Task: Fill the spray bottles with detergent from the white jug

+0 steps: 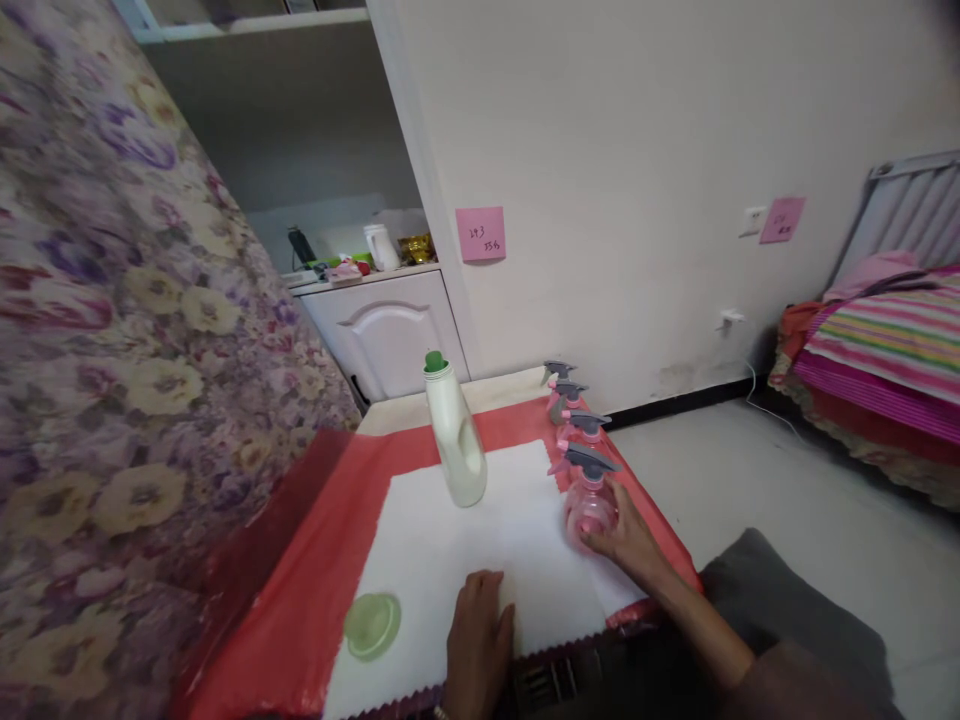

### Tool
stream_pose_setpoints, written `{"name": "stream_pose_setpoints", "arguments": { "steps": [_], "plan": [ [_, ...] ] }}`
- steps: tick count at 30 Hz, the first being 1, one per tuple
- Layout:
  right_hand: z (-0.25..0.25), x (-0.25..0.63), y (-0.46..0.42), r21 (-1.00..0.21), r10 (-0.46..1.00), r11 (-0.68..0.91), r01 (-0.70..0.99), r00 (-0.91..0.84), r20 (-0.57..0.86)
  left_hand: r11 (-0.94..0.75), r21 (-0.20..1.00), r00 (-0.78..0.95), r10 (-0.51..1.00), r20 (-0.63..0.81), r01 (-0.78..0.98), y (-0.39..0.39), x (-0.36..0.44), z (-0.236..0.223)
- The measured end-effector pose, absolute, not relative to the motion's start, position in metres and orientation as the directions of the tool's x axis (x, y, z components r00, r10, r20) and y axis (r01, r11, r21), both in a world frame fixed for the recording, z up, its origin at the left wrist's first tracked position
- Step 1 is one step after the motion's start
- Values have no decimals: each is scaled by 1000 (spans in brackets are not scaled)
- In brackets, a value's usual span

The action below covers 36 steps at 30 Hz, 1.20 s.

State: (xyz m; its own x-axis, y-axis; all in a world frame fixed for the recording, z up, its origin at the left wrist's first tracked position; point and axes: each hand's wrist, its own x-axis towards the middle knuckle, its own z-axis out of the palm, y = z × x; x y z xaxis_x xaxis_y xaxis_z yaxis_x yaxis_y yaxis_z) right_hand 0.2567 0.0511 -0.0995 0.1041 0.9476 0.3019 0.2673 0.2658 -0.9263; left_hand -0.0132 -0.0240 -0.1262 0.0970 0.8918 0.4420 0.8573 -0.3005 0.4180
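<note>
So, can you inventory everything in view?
spray bottles: 4, pink and grey, table's right
large bottle: 1, pale green, on cloth
round piece: 1, pale green, cloth's front left
cloth: 1, white, table
table cover: 1, red, beneath
curtain: 1, purple floral, left
cabinet: 1, white, back left
small items: several, mixed, cabinet
notes: 2, pink, wall
wall fittings: 2, white, right
bed: 1, multicolour, far right
unclear form: 1, grey, right
left grip: 1, cloth's front
right grip: 1, on nearest spray bottle

right hand point(628, 538): around pink spray bottle point(587, 503) | left hand point(478, 632): over white cloth point(427, 555) | pale jug point(453, 430): standing on cloth
</note>
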Motion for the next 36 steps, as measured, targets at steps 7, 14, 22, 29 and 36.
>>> {"name": "stream_pose_setpoints", "arguments": {
  "steps": [7,14,22,29,36],
  "plan": [
    [-118,276,60,-933,956,197,301,150,250,-304,395,106,887,450,867,-24,-12,-128],
    [-122,277,62,-940,955,190,283,169,244,-304,401,107,889,445,864,-23,-12,-129],
    [-120,281,57,-945,964,183,272,141,227,-270,426,91,914,395,864,-26,-9,-127],
    [-117,285,60,-951,970,200,237,86,226,-257,432,83,921,381,865,-29,-10,-132],
    [-121,293,58,-952,975,198,235,51,216,-240,472,75,937,341,848,-37,-2,-124]
  ]
}}
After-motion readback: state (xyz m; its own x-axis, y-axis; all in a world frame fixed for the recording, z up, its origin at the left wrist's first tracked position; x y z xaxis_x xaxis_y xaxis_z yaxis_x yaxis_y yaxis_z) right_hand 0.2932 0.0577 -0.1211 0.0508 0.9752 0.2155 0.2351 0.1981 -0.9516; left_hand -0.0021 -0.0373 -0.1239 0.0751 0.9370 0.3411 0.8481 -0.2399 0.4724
